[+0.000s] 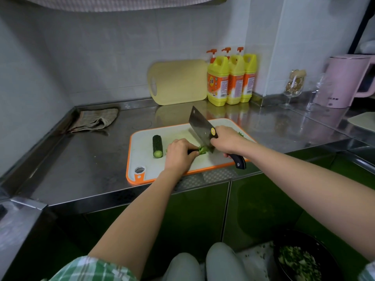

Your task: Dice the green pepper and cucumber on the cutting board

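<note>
Left hand [179,154]: curled on what looks like green pepper [202,150], on the cutting board [146,142].
Right hand [226,139]: grips cleaver [200,126], blade at the pepper.
Cucumber [157,146]: just left of the left hand.

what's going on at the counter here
A person is chopping at a steel counter. The right hand grips a cleaver, blade down on a green vegetable piece that the left hand holds on the cutting board. A cucumber chunk lies whole beside it on the board. A dark bowl lower down holds diced greens.
</note>
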`<state>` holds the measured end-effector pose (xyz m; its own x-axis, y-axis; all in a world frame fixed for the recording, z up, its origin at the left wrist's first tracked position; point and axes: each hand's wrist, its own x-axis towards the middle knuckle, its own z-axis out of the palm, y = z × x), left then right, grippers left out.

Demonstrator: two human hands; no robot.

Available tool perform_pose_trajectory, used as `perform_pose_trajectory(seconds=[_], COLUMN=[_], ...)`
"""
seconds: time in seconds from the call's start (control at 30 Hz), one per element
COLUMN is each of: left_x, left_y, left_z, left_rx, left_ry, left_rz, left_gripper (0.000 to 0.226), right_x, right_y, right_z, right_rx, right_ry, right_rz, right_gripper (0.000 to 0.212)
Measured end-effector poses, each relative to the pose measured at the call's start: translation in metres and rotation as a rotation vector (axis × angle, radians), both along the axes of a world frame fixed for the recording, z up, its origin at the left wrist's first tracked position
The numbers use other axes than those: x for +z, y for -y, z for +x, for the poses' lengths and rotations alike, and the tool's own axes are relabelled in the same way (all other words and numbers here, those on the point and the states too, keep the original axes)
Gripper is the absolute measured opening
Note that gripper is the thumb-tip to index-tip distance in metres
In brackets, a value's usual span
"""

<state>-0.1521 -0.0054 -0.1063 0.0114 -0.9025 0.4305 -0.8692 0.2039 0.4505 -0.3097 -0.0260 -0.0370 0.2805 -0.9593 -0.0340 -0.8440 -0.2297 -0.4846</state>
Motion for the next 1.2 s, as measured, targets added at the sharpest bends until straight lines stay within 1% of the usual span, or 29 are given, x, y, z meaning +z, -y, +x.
perform_pose_trajectory(seconds=[0.07,0.23,0.33,0.53,0.63,0.77,0.87,0.9,1.07,1.2], left_x=[0.0,0.0,0.0,-0.001,0.0,0.0,0.001,0.002,0.002,0.002], left_y=[0.0,0.001,0.002,0.003,0.002,0.0,-0.001,-0.002,-0.004,-0.004], left_z=[0.0,0.0,-0.001,0.001,0.001,0.001,0.0,-0.001,-0.001,-0.001], left_rx=[0.0,0.01,0.009,-0.022,-0.018,0.0,0.009,0.008,0.021,0.025], left_ry=[-0.003,-0.001,-0.01,-0.02,-0.006,-0.013,-0.036,-0.043,-0.103,-0.117], left_rz=[0.004,0.006,0.009,0.023,0.027,0.02,0.009,0.005,-0.028,-0.005], left_gripper=[0.018,0.017,0.017,0.014,0.015,0.017,0.016,0.016,0.008,0.01], right_x=[0.01,0.021,0.016,0.009,-0.002,-0.011,-0.011,-0.006,0.013,0.009], right_y=[0.001,-0.009,-0.01,-0.003,-0.004,-0.002,-0.003,-0.004,-0.009,-0.009], right_z=[-0.004,0.0,0.003,0.005,0.007,0.007,0.004,0.002,0.001,0.008], right_rx=[0.014,0.076,0.07,0.062,0.039,0.024,0.004,0.011,0.065,0.088], right_ry=[0.001,-0.174,-0.21,-0.174,-0.134,-0.045,0.013,0.011,-0.166,-0.24], right_rz=[0.031,0.095,0.103,0.124,0.077,-0.005,-0.041,-0.029,0.067,0.056], right_gripper=[0.007,0.01,0.009,0.009,0.01,0.02,0.008,0.008,0.01,0.011])
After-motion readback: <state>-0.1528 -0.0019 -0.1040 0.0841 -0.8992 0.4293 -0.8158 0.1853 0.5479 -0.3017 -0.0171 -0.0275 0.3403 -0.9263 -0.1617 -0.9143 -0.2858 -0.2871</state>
